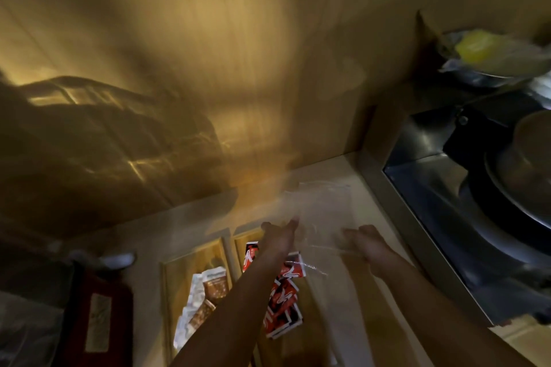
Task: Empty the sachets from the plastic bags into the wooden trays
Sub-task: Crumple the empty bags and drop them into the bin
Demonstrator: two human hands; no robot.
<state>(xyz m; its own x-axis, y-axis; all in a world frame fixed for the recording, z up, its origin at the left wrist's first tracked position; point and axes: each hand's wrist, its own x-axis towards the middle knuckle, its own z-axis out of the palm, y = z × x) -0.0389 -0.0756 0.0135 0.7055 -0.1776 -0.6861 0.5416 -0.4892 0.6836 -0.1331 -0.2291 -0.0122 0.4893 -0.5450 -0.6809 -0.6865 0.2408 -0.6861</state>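
Note:
Two wooden trays lie side by side on the pale counter. The left tray (167,283) holds brown and white sachets (205,295). Red, white and black sachets (283,295) lie in the right tray (238,240). Above the right tray's far end, my left hand (278,237) and my right hand (368,243) both grip a clear, blurred plastic bag (323,211). The bag looks empty; motion blur hides its exact shape.
A dark red box (95,319) stands at the left. A steel sink (465,188) with a pan and dishes lies to the right. A bowl with something yellow (477,48) sits on a shelf at upper right. A wooden wall rises behind the counter.

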